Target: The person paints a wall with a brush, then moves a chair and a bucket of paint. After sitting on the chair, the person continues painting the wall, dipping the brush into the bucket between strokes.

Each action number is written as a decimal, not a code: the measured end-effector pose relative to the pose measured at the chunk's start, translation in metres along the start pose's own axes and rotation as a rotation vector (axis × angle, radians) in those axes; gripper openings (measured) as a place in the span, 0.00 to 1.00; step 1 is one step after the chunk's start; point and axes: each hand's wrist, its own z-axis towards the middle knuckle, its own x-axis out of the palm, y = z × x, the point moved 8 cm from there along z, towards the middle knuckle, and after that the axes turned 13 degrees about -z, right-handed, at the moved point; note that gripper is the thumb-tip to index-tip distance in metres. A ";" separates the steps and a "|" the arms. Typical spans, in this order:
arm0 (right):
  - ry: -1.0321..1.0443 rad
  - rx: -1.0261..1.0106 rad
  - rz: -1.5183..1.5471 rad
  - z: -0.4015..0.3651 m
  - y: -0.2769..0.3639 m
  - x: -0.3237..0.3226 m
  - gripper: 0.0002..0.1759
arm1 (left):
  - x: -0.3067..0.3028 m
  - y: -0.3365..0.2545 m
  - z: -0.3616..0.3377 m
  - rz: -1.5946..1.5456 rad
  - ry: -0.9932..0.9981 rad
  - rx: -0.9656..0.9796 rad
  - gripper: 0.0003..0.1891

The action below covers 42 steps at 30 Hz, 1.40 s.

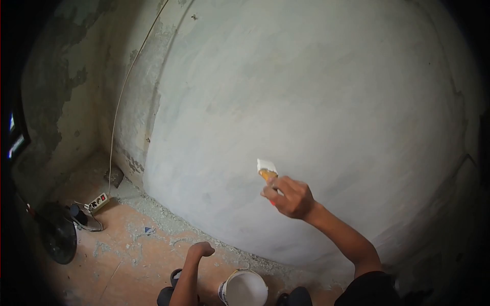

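Observation:
My right hand (293,198) is closed on a paintbrush (266,168) with a yellowish handle and white-coated bristles. The bristles point up and left against or just in front of the whitish wall (316,102); contact cannot be made out. Low in the view, my left hand (201,249) hangs over the floor, its fingers curled and mostly hidden, away from the brush. A white bucket (246,288) with pale contents stands on the floor to the right of my left forearm.
An orange tiled floor (115,268) has flaked debris along the wall's foot. At left are a power strip (97,202) with a cable up the wall, a dark cup-like object (78,213) and a black round basin (60,237). My feet flank the bucket.

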 end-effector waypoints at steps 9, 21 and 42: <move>-0.085 1.616 0.495 -0.302 0.097 -0.075 0.07 | -0.013 0.002 -0.004 0.146 -0.039 -0.064 0.26; -1.075 2.145 1.229 -0.428 0.143 -0.154 0.04 | 0.026 -0.042 -0.047 0.298 -0.183 0.006 0.23; -1.114 2.566 1.430 -0.502 0.240 -0.036 0.05 | 0.158 -0.068 -0.019 0.106 -0.236 0.233 0.14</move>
